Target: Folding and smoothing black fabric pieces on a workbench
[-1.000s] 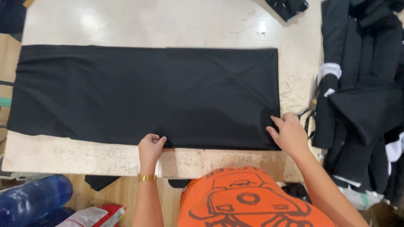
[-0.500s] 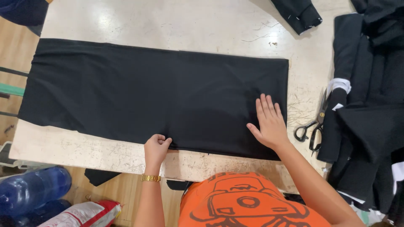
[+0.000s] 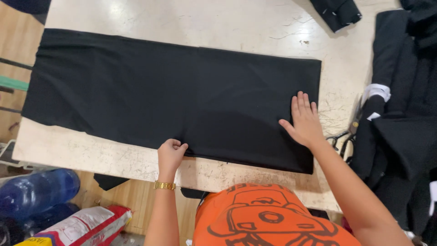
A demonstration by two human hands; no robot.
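One large rectangle of black cloth is laid flat across a pale, scratched worktable, its long sides running left to right and its near edge close to the table's front edge. Two hands are on it. The left hand is curled at the near edge of the cloth, fingers closed on the hem in a pinch; one gold bracelet is worn at its wrist. The right hand is pressed flat on the cloth near its right end — fingers straight and together, thumb spread, nothing gripped.

One pair of scissors is seen just beside the right wrist, partly hidden by a heap of dark garments piled along the table's right side. One more folded dark piece lies at the far edge, well apart from the cloth.

Below the table on the left, one blue plastic bottle and one red-and-white bag are visible — both on the wooden floor. An orange printed shirt fills the bottom of the view.
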